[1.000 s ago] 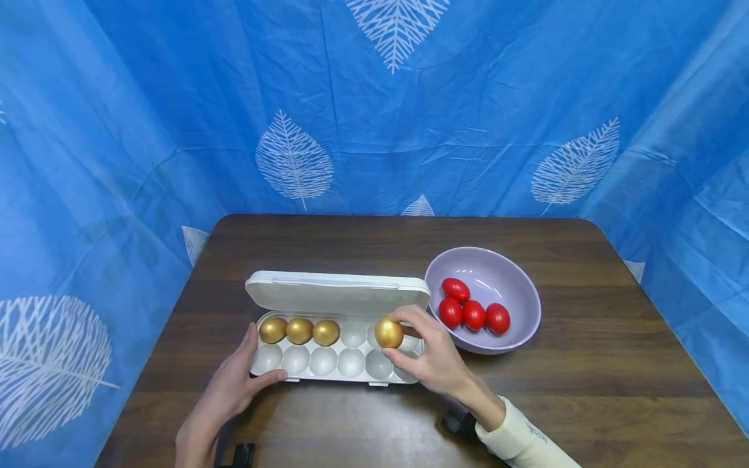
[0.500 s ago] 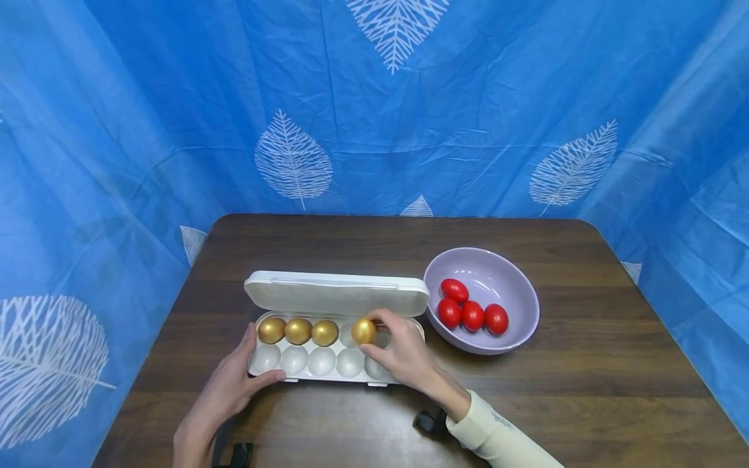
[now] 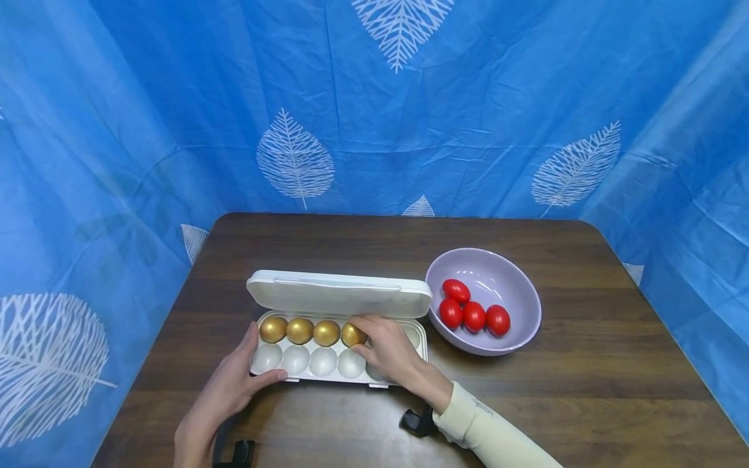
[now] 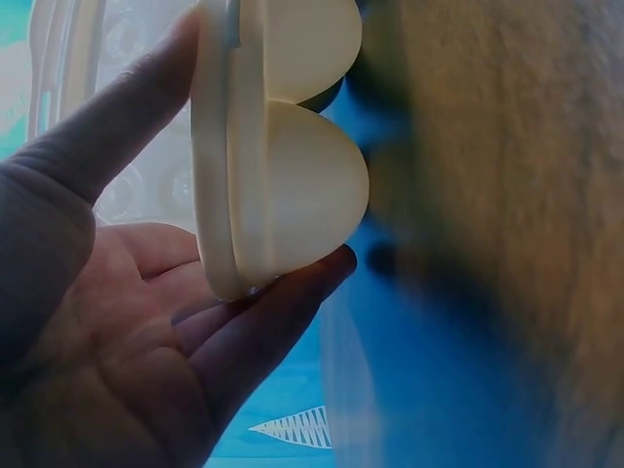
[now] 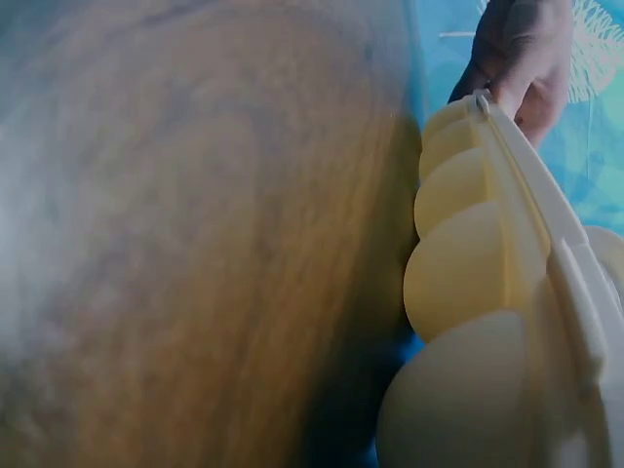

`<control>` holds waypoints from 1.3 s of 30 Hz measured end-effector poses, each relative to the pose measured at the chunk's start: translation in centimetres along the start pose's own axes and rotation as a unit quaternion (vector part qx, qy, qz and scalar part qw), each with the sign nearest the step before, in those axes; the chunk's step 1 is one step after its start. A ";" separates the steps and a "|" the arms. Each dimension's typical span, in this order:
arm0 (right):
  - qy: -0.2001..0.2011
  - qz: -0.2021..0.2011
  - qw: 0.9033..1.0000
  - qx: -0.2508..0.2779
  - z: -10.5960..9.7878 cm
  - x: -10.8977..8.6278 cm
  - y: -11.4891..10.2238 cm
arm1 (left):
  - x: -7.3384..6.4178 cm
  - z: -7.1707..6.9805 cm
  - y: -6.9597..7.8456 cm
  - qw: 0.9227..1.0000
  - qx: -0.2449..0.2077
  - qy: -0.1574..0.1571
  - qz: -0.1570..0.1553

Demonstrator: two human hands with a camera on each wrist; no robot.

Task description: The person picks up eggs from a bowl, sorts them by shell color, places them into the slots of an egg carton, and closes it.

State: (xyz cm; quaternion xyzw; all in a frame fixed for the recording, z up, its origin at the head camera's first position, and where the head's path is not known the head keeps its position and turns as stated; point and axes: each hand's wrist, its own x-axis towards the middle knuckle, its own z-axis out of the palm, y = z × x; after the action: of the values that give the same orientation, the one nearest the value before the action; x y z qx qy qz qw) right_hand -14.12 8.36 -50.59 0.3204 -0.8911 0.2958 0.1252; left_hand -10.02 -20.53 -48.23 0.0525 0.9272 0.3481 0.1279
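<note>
A white egg carton (image 3: 339,298) stands on the table with its lid raised at the back. Its left end is gripped by my left hand (image 3: 231,380), thumb over the front rim and fingers round the side; the left wrist view shows this hand (image 4: 107,322) under the carton's rounded cups (image 4: 317,185). Several gold eggs (image 3: 300,331) fill the left part of the back row. My right hand (image 3: 394,354) pinches the rightmost gold egg (image 3: 352,335) in the fourth back cup. That hand covers some right-hand cups, and its fingers are out of the right wrist view.
A lilac bowl (image 3: 523,302) with several red eggs (image 3: 473,316) stands right of the carton, close to the lid's corner. The brown table (image 3: 591,351) extends right and forward. A blue curtain (image 3: 480,97) with white leaf prints hangs behind it.
My right hand has moved left along the back row and lowered the gold egg into the fourth cup. The left hand has kept its hold on the carton.
</note>
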 end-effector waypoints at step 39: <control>-0.040 0.063 0.988 0.136 -8.2 -4.6 0.9 | 0.0 -0.1 0.0 1.000 -0.010 -0.009 -0.014</control>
State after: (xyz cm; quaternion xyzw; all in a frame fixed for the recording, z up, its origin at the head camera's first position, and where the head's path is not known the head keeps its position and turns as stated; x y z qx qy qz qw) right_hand -10.96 16.20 -46.33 0.2895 -0.8652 0.4085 0.0264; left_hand -10.07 -20.58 -48.17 0.0413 0.9233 0.3548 0.1411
